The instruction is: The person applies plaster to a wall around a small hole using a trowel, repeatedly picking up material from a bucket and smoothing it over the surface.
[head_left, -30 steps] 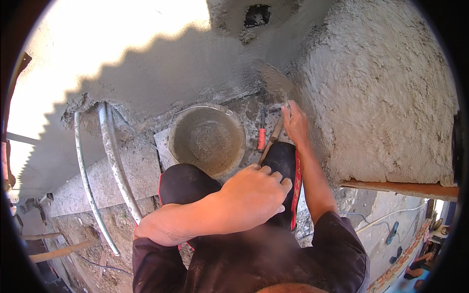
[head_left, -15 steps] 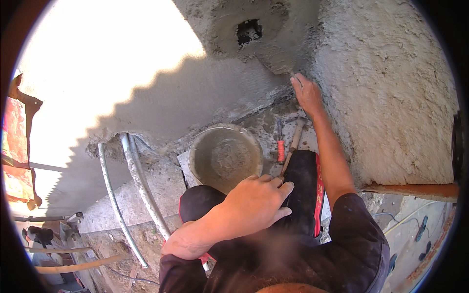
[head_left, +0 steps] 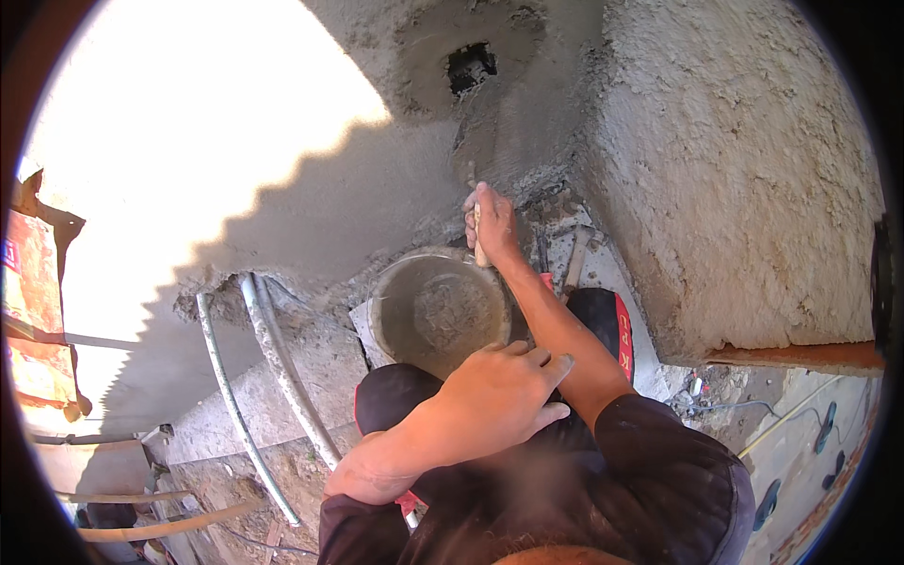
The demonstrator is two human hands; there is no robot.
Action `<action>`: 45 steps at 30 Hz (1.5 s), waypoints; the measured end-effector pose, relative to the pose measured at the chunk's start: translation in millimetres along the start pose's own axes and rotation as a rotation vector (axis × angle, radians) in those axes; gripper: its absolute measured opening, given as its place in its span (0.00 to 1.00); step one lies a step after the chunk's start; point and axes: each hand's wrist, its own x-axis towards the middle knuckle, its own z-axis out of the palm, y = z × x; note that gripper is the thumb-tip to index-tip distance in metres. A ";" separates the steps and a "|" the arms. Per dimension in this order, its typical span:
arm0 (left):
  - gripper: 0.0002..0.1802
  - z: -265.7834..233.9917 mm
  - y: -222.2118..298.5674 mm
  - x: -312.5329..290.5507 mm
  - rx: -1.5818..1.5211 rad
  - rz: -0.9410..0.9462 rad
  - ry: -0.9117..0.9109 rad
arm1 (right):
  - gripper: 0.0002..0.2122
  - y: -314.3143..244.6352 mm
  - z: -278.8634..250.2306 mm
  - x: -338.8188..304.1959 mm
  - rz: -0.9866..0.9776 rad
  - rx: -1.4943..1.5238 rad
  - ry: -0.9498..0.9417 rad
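My right hand [head_left: 492,226] is wrapped round the pale wooden handle of a trowel [head_left: 481,247], just beyond the bucket. The trowel points up at the grey plastered wall [head_left: 395,179]; its mortar-smeared blade is hard to tell from the plaster. Over my knees, my left hand [head_left: 499,395] hangs with fingers extended and thumb apart, holding nothing I can see. Below it and further off stands a round bucket [head_left: 375,315] with wet grey mortar [head_left: 454,309] inside. A square hole [head_left: 471,68] opens in the wall above the trowel.
Past my right forearm lie a wooden-handled hammer [head_left: 576,262] and a red-gripped tool [head_left: 546,280], both partly hidden. A rough wall [head_left: 734,179] rises at right. White pipes [head_left: 282,363] come out of the wall at left. An orange-red sack [head_left: 38,311] is at the far left.
My right hand has moved left and nearer with the trowel, from the wall corner to beside the bucket's far rim. The trowel's blade has turned. My left hand stays nearly in place.
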 end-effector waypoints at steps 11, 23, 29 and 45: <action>0.28 1.0 9.0 2.4 -0.027 0.038 -0.015 | 0.22 -45.4 78.9 -64.0 0.187 0.641 0.096; 0.28 -0.4 6.4 -13.0 -0.004 0.013 0.041 | 0.23 -33.5 142.2 -68.0 0.182 0.747 0.181; 0.27 -6.0 7.1 -16.7 -0.025 0.068 0.064 | 0.23 -22.4 143.3 -104.2 0.348 0.518 -0.264; 0.34 -62.1 -84.2 -103.6 -0.495 -0.058 0.861 | 0.15 -62.3 12.5 -104.5 0.202 0.066 -0.202</action>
